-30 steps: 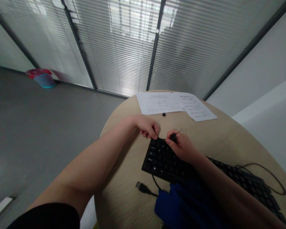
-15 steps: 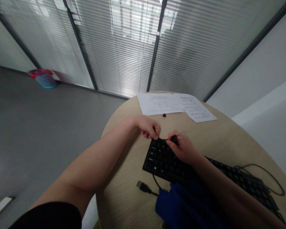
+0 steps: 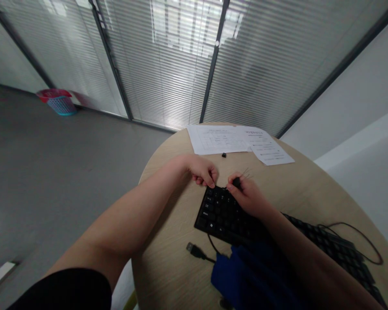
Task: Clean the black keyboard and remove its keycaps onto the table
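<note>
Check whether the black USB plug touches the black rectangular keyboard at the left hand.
Apart: the head view shows pale wooden tabletop between plug and keyboard.

half a second on, the right hand (image 3: 248, 197) is slightly nearer 12 o'clock, its black tool (image 3: 236, 182) raised too; the thin wires (image 3: 245, 172) swing from about 3 toward 1 o'clock. at 6 o'clock, more of a dark object (image 3: 225, 303) shows.

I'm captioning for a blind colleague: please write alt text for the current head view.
At a black keyboard, a person's left hand touches the far left corner while the right hand holds a small dark object with thin wires. Around them on the wooden table are a USB plug, blue cloth, a second keyboard and printed papers.
</note>
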Available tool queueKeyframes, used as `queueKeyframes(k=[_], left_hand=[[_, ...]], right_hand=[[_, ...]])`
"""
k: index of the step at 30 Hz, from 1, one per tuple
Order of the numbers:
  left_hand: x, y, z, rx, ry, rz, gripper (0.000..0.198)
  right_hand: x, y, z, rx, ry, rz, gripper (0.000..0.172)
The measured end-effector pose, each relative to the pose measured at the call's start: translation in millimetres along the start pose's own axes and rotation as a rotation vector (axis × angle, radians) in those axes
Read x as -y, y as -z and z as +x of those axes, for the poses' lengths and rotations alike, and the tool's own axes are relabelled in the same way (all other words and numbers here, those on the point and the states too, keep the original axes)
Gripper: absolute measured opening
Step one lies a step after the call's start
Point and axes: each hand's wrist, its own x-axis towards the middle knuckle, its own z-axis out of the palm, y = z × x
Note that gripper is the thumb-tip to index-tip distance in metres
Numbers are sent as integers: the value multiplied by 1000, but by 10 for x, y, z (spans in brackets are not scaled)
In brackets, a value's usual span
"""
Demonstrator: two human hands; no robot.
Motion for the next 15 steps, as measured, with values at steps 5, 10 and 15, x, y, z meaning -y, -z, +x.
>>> queueKeyframes(k=[5, 10, 15], left_hand=[[-26, 5, -14, 19, 15, 21, 32], [-53, 1, -42, 11, 44, 0, 31], [-57, -10, -35, 5, 57, -24, 29]], right_hand=[[23, -9, -17, 14, 34, -69, 6], [-4, -31, -63, -36, 137, -149, 4], [-30, -37, -93, -185, 106, -48, 5]])
